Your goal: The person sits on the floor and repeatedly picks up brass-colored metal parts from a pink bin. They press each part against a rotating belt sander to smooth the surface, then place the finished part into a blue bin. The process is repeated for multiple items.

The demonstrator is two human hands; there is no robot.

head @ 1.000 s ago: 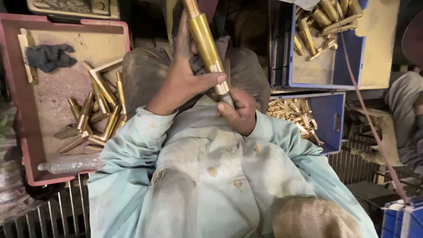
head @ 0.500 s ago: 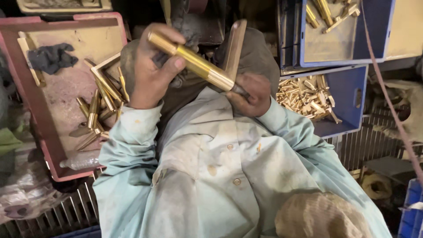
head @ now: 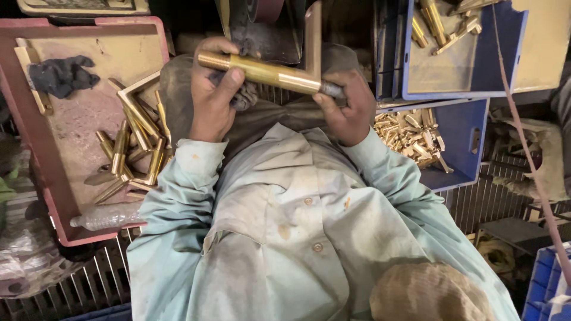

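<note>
Two hands: left hand and right hand both closed around the brass handle.
Handle: L-shaped, level, held above the shirt.
Grip advice: keep both ends pinned.
Red tray: left of handle, more brass pieces.

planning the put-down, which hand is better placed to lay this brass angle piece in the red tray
Probably left hand: it grips the brass angle piece nearest the red tray; right hand is beside the blue bin.

Dim workshop: metal grating floor, red tray, blue bins
</note>
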